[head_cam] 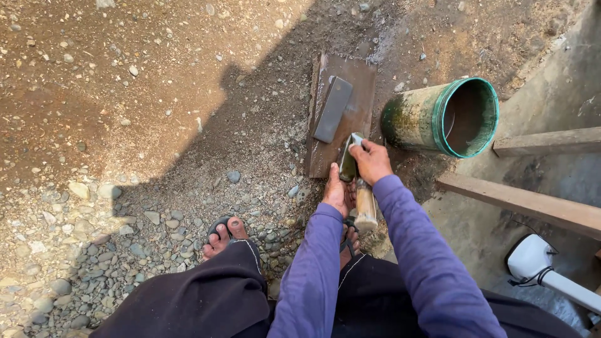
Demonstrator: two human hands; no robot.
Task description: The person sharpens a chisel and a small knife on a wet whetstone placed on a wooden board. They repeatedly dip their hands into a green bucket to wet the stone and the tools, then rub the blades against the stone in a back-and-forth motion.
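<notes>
Both purple-sleeved arms are reaching toward twelve o'clock; the left hand (pixel 338 193) is curling closed at six o'clock of the right hand (pixel 372 161), whose fingers are also clenching.

I see a whetstone (pixel 333 109) lying on a board (pixel 360 81) ahead of my feet. A knife (pixel 354 181) rests at the board's near edge, between my left hand (pixel 339 193) and right hand (pixel 371 161). A tipped bucket (pixel 441 117) lies just right of the board.
</notes>
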